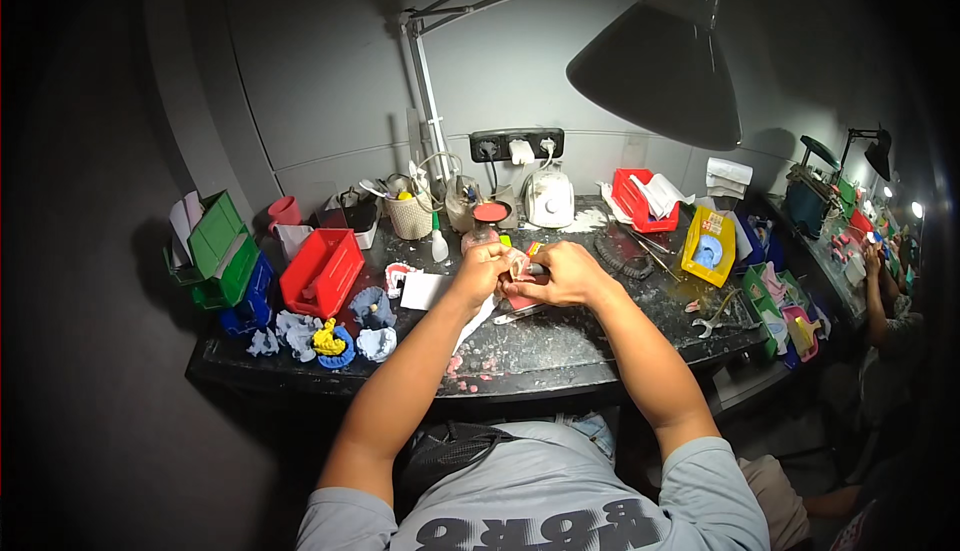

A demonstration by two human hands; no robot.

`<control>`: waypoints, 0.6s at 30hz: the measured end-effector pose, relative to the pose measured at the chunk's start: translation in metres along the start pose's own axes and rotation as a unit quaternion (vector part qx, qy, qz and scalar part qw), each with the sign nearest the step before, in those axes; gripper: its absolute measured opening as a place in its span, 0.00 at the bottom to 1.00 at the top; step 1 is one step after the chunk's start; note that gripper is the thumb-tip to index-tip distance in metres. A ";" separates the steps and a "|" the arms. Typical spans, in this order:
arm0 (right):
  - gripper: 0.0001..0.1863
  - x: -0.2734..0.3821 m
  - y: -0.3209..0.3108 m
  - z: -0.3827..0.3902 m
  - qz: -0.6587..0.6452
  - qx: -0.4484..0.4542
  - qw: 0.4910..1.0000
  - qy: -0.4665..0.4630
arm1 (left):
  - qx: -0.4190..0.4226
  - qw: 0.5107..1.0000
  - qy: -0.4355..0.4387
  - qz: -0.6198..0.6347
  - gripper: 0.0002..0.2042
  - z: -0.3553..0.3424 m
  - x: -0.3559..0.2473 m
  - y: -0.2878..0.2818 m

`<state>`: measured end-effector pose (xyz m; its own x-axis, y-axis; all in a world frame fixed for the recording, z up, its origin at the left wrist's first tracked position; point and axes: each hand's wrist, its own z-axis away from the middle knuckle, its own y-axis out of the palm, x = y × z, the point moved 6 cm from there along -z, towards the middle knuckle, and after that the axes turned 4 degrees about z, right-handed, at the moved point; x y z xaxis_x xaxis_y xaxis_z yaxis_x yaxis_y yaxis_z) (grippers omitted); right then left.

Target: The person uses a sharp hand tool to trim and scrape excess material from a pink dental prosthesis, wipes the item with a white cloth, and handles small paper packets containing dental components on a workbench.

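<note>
Over the middle of the bench, both hands meet at a small pink and pale dental piece. My left hand is closed around its left side, fingers pinched. From the other side, my right hand grips a short dark tool whose end is against or very near the piece; its kind is hidden by the fingers. Below the hands lies a flat reddish block. A white pad lies left of my left hand, beside a red-and-white dental model.
A lamp hangs over the back right. Red bins, a yellow bin and stacked green bins flank the work area. Blue-grey impressions lie front left. A wrench-like tool lies right. Another person sits far right.
</note>
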<state>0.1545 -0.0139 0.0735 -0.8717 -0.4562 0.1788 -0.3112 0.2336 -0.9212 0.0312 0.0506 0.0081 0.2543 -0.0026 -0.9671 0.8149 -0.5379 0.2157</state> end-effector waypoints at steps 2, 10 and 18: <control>0.36 -0.004 -0.002 0.000 0.021 -0.001 0.999 0.025 | -0.014 1.000 0.004 0.000 0.09 0.001 -0.002 0.002; 0.38 -0.003 -0.001 0.002 0.025 0.012 0.999 0.028 | 0.011 1.000 -0.006 -0.017 0.10 -0.003 0.006 -0.005; 0.38 -0.003 -0.004 0.003 0.020 0.015 0.999 0.036 | 0.018 1.000 0.007 0.002 0.10 -0.004 0.003 -0.004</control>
<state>0.1593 -0.0159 0.0755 -0.9085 -0.3840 0.1645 -0.2648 0.2248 -0.9377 0.0311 0.0558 0.0045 0.2645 0.0076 -0.9644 0.7954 -0.5672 0.2137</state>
